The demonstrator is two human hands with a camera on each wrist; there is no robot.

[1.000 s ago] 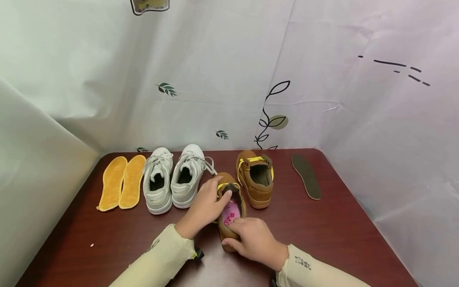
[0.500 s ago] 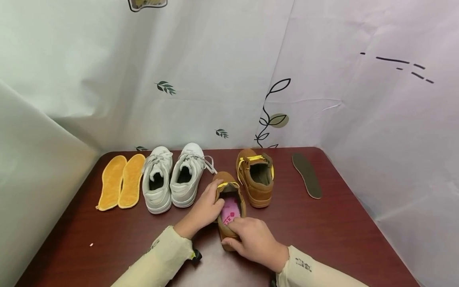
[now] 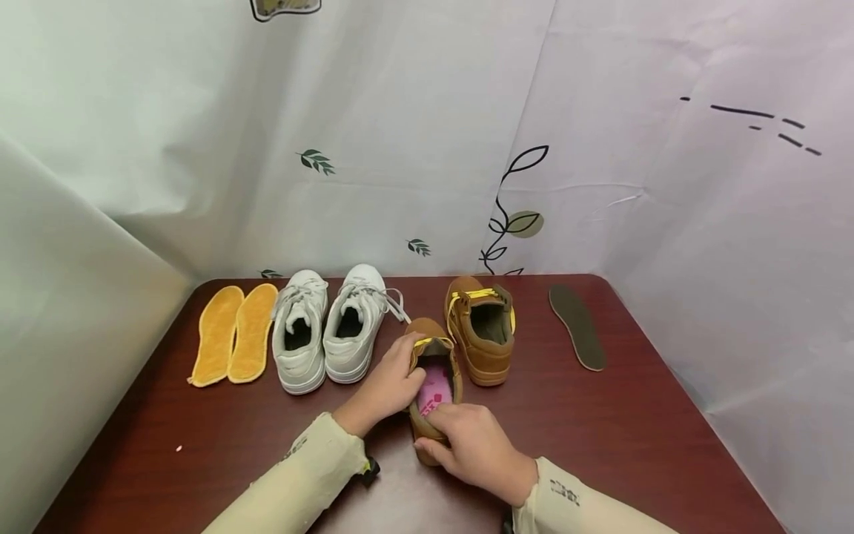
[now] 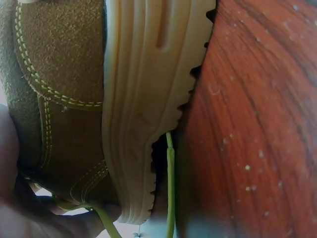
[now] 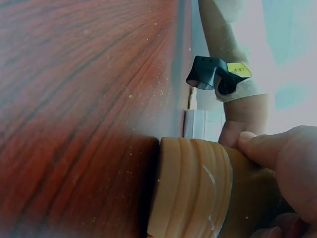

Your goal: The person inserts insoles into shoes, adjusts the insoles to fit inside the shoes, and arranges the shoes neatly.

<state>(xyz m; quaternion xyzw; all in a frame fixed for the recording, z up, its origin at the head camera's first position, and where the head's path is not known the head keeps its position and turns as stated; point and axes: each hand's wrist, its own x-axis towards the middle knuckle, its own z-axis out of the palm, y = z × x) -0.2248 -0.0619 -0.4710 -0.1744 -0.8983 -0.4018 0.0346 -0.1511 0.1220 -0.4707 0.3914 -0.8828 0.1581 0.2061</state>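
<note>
If pressed too hard at the heel, could bunch up the pink insole [image 3: 435, 389] inside the brown shoe [image 3: 457, 378], to judge from the head view; if held too slackly in front, could twist that shoe on the table [image 3: 640, 445]. Could also bump the other brown shoe [image 3: 492, 357], just beside at one o'clock, through any jerk. See the first shoe gripped at nine o'clock of the opening by the left hand [image 3: 387, 386] and pinched at five o'clock by the right hand [image 3: 477, 449], thumb outside the heel, fingers over the rim. Find the insole just past those fingers, toward twelve o'clock; with fingertips hidden inside, cannot tell of any hold on it.

In the left wrist view, note fingers curled about the front of the shoe between seven and eight o'clock, close to the yellow lace [image 4: 171, 183] at six. Could pin that lace under the sole by bearing down carelessly.

In the right wrist view, note the thumb against the heel near three o'clock, just above the sole; could slip if relied on alone.
</note>
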